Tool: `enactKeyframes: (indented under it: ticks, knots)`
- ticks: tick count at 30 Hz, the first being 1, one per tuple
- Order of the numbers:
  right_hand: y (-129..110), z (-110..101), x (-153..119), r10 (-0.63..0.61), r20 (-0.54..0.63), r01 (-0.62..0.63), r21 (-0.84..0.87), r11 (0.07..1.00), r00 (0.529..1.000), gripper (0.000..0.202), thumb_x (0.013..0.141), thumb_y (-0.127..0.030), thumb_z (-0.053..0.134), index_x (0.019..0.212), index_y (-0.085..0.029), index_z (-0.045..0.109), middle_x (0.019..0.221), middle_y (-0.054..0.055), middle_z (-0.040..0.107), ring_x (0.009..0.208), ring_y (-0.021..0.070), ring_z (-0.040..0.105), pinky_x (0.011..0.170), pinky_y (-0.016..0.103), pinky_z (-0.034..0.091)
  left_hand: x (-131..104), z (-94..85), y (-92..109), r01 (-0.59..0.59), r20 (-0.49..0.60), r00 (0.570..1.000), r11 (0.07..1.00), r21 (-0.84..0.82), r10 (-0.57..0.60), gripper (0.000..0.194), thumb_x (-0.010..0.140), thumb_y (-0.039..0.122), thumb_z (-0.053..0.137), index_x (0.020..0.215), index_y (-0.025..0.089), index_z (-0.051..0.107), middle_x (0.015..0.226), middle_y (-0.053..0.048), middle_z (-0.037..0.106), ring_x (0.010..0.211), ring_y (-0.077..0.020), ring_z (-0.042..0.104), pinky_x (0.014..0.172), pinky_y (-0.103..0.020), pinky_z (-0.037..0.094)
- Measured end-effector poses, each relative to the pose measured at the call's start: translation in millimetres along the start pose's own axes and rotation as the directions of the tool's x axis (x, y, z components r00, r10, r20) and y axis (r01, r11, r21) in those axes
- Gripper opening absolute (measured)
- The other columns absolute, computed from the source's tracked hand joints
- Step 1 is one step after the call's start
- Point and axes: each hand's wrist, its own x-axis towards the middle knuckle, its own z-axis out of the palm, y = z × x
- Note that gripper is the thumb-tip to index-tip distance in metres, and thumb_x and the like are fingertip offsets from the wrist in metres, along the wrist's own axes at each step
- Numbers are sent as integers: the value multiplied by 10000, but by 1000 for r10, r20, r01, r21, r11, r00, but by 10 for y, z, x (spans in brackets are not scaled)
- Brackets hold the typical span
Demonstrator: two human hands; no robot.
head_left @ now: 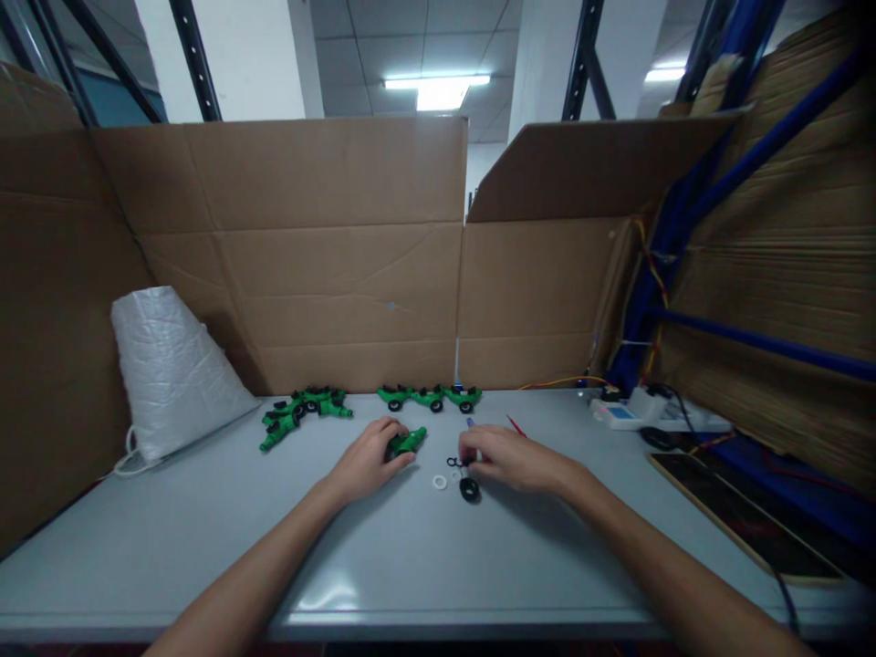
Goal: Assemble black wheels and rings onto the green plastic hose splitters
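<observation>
My left hand (373,456) is wrapped round a green toy car body (409,442), its narrow end sticking out to the right. My right hand (510,456) reaches down to the table, fingers bent together over small parts; what they pinch, if anything, is hidden. Just below those fingertips lies a black wheel (469,490) with a light axle. To its left are a white ring (439,482) and a small black ring-shaped piece (452,463). A red thin tool (516,426) lies behind my right hand.
Green toy cars (428,399) stand in a row at the back, with several green pieces (301,411) heaped to the left. A white padded bag (174,374) is at far left. A power strip (657,415) and a dark panel (743,520) lie right. Cardboard walls (328,274) enclose the table.
</observation>
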Motion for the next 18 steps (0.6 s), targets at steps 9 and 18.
enactKeyframes:
  ticks: [9, 18]
  knots:
    - [66, 0, 724, 46, -299, 91, 431, 898, 953, 250, 956, -231, 528, 1160, -208, 671, 803, -17, 637, 680, 150, 549, 642, 255, 414, 21, -25, 26, -42, 14, 999, 997, 64, 41, 264, 910, 320, 695, 1163, 247, 715, 1343, -113, 619, 1288, -328, 533, 1125, -506, 461]
    - [244, 547, 859, 290, -331, 95, 789, 607, 898, 333, 916, -481, 591, 1097, -206, 643, 869, -1, 677, 539, 104, 450, 492, 229, 338, -24, -90, -24, -53, 53, 997, 998, 36, 52, 254, 906, 354, 729, 1145, 269, 752, 1404, -122, 586, 1370, -354, 458, 1163, -555, 415]
